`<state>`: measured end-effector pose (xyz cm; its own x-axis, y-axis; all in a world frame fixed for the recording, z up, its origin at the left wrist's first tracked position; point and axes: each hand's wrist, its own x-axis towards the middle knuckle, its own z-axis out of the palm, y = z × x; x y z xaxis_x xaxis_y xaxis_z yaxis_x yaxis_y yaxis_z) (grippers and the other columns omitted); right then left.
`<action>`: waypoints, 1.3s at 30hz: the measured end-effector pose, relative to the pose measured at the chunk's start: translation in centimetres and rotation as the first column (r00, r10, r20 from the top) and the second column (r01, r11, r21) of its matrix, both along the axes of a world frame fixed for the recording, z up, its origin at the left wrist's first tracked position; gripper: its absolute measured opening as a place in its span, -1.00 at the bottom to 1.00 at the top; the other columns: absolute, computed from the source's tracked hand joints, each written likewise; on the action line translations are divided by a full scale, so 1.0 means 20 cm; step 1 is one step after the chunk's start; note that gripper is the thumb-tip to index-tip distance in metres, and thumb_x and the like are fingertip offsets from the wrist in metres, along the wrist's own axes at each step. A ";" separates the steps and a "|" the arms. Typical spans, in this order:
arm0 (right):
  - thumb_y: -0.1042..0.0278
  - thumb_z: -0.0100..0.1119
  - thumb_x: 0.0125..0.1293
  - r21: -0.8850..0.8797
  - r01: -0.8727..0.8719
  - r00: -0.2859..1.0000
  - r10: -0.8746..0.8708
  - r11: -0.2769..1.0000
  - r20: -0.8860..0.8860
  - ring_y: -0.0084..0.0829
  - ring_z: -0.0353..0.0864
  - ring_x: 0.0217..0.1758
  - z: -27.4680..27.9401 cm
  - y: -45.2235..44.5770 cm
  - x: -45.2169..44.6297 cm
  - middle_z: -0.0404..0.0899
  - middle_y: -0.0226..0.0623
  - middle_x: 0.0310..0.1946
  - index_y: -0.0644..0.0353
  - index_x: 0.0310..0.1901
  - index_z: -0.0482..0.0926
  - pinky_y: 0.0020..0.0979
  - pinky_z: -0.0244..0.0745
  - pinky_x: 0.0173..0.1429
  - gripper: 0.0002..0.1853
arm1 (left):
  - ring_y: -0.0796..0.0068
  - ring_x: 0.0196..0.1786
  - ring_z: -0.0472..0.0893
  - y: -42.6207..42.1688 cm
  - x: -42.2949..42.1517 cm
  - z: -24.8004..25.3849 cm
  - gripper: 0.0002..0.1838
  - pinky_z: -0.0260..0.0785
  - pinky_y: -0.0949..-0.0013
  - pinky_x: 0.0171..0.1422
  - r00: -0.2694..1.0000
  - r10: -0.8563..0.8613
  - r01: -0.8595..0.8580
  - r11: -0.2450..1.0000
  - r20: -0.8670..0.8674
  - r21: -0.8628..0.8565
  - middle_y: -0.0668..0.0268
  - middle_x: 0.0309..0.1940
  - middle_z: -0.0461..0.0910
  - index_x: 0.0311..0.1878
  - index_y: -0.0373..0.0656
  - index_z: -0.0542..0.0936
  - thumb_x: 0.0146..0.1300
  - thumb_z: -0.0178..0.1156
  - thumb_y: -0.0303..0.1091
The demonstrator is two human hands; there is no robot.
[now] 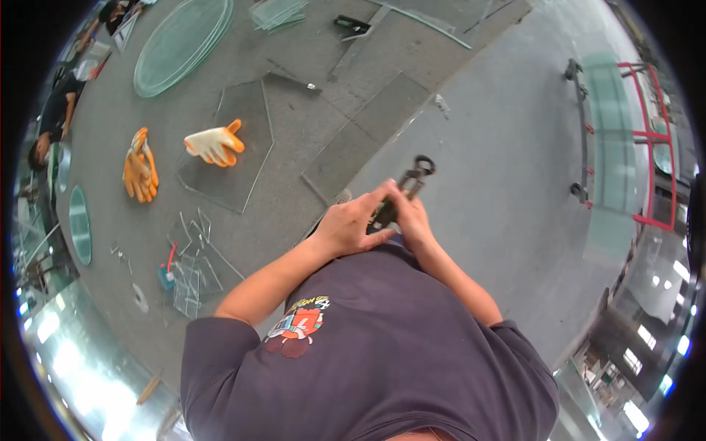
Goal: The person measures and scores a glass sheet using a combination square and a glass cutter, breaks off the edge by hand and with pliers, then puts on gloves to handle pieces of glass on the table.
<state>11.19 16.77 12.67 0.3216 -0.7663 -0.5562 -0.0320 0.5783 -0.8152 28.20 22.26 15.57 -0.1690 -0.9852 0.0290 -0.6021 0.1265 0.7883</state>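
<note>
In the head view, a pair of dark metal pincers [415, 175] is held in front of my waist, with its rounded head pointing up and away from me. My left hand [351, 224] is closed around the handle end, fingers bent over it. On the other side, my right hand [412, 218] is also closed on the pincers, near the middle. Parts of the handles are hidden by my fingers. Two orange-and-white work gloves lie on the table to the left: one glove [215, 144] on a clear glass sheet [250, 173], the other glove [140, 167] on the surface.
Oval glass panes [158, 55] and stacked glass pieces [278, 15] lie at the far left. Glass offcuts [195, 275] and a small blue bottle [166, 277] are nearer. A black-handled tool [351, 27] lies far ahead. A red rack [651, 140] stands right. People work at far left.
</note>
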 end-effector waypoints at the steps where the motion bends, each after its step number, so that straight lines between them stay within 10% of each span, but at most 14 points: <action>1: -0.01 0.09 0.60 0.098 0.057 0.998 -0.057 0.994 -0.008 -0.49 0.69 -0.13 -0.04 0.03 -0.10 0.77 -0.31 -0.18 0.23 -0.01 0.70 -0.46 0.54 -0.05 -0.58 | 0.06 -0.14 0.71 0.01 0.00 0.02 -0.25 0.59 0.14 -0.08 0.993 -0.080 0.079 0.997 0.086 0.023 0.16 -0.07 0.69 0.51 -0.08 0.38 0.28 0.39 -0.16; 5: -0.03 0.08 0.59 0.049 0.046 0.985 -0.037 0.998 -0.171 -0.60 0.60 -0.35 -0.31 0.02 -0.52 0.78 -0.29 -0.11 0.16 0.13 0.66 -0.50 0.52 -0.29 -0.58 | 0.09 0.00 0.66 -0.14 0.45 -0.07 -0.62 0.51 0.08 0.14 0.825 0.494 -0.407 0.856 0.274 -0.318 0.15 -0.13 0.66 0.17 -0.12 0.61 0.31 0.27 -0.28; 9: 0.12 0.08 0.58 -0.002 -0.033 0.910 0.029 0.999 -0.413 -0.59 0.63 -0.37 -0.22 -0.02 -0.73 0.76 -0.35 -0.13 0.16 0.26 0.59 -0.50 0.51 -0.35 -0.61 | 0.01 0.51 0.37 -0.13 1.21 -0.30 -0.33 0.27 -0.08 0.54 0.105 0.601 -0.619 0.663 0.793 -0.421 0.09 0.44 0.42 0.45 -0.12 0.42 0.27 0.30 -0.23; 13: 0.16 0.10 0.52 0.036 -0.173 0.759 0.156 0.984 -0.632 -0.48 0.67 -0.37 -0.23 -0.08 -0.85 0.74 -0.29 -0.25 0.11 0.35 0.53 -0.38 0.54 -0.32 -0.55 | 0.20 0.11 0.69 -0.15 1.56 -0.29 -0.70 0.53 0.05 0.20 0.227 0.376 -0.714 0.691 0.898 -0.109 0.26 0.07 0.71 0.13 -0.01 0.71 0.40 0.24 -0.23; 17: 0.17 0.08 0.51 0.135 -0.325 0.618 0.318 0.936 -0.719 -0.37 0.70 -0.35 -0.31 -0.12 -0.81 0.70 -0.19 -0.35 0.08 0.34 0.54 -0.25 0.56 -0.17 -0.56 | 0.17 -0.07 0.73 -0.24 1.19 -0.03 -0.80 0.57 0.13 0.05 0.501 0.741 -0.541 0.672 0.447 -0.507 0.24 -0.06 0.73 0.00 -0.10 0.73 0.47 0.21 -0.25; 23: 0.17 0.07 0.45 0.188 -0.573 0.518 0.530 0.798 -0.672 -0.05 0.74 -0.06 -0.49 -0.33 -0.59 0.74 0.00 -0.16 0.12 0.32 0.55 -0.06 0.56 0.09 -0.54 | 0.15 0.02 0.70 -0.49 0.44 -0.27 -0.82 0.56 0.15 0.16 0.901 0.301 -0.192 0.922 0.312 -0.335 0.19 -0.05 0.70 -0.01 -0.14 0.70 0.42 0.23 -0.35; 39: 0.28 0.00 0.37 -0.004 -0.790 0.414 0.530 0.613 -0.740 -0.03 0.69 0.14 -0.52 -0.67 -0.25 0.72 0.00 0.05 0.06 0.35 0.55 -0.07 0.56 0.19 -0.49 | 0.05 0.50 0.41 -0.48 0.27 -0.65 -0.65 0.25 0.03 0.58 0.886 0.305 -0.189 0.925 0.349 -0.329 0.18 0.43 0.46 0.26 -0.05 0.52 0.46 0.12 -0.31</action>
<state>6.20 3.34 2.32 0.4875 -0.6253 -0.6093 -0.8384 -0.1404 -0.5267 33.58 12.60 2.56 0.0244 -0.9566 0.2905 -0.8913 0.1108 0.4396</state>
